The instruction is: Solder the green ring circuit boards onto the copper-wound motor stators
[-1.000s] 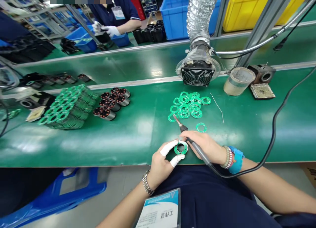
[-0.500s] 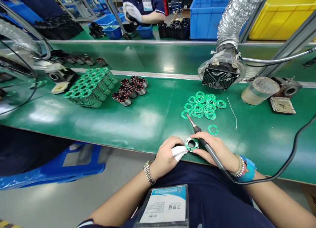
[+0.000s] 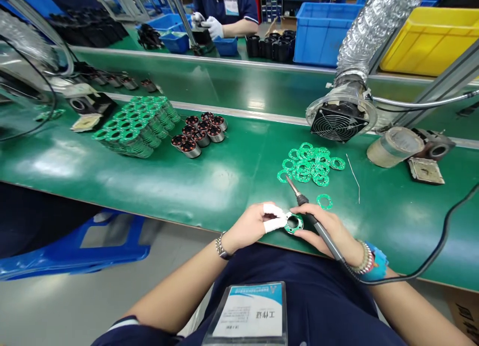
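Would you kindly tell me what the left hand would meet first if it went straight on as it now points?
The left hand would first meet the green ring; its white-covered fingertips seem right at the edge, though contact is unclear. Beyond is the right hand.

The lone head-worn view looks forward and down, from close above, onto the green workbench (image 3: 243, 178).

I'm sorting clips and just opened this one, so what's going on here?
A person at a green bench holds a green ring-shaped board with the fingers of the right hand, which also holds a soldering iron pointing away from the body. The left hand, with white-covered fingers, pinches at the board's left edge. Loose boards lie ahead; copper-wound parts stand farther left.
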Action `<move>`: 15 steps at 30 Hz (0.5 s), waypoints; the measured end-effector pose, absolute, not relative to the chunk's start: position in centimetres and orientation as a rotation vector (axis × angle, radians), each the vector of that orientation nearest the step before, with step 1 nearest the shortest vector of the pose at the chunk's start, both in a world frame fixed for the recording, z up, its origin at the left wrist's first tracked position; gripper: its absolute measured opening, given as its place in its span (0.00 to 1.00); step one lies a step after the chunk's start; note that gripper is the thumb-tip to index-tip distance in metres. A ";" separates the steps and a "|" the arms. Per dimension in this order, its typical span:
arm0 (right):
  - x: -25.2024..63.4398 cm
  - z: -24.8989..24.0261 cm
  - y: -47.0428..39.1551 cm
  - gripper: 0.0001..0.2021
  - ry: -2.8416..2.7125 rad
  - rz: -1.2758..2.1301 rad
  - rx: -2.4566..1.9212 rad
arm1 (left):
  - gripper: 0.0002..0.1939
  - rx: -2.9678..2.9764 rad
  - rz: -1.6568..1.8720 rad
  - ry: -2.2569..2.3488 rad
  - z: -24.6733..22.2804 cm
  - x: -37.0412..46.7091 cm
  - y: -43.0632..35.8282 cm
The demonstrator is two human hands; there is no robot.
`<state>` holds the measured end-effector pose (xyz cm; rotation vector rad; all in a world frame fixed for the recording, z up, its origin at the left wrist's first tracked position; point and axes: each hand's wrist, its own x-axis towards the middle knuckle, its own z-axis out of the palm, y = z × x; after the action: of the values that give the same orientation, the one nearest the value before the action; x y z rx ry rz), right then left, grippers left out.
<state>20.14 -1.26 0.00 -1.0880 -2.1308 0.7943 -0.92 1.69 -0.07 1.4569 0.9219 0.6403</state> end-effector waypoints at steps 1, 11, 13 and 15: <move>20.2 0.1 -1.2 0.20 -2.135 0.790 -1.092 | 0.06 1.352 0.631 0.944 0.0 -0.6 1.7; 17.9 0.8 -0.2 0.12 -2.131 0.529 -0.944 | 0.05 1.194 0.639 0.974 -0.2 0.2 1.7; 17.6 0.6 0.0 0.13 -2.169 0.500 -0.910 | 0.05 1.207 0.658 0.960 -0.2 0.1 1.7; 17.5 0.6 0.0 0.14 -2.184 0.494 -0.915 | 0.04 1.213 0.670 0.946 -0.3 0.1 1.5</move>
<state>17.46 0.00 0.55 -0.9151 -2.1839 0.4937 0.05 1.54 -0.26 1.2133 0.9458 0.6700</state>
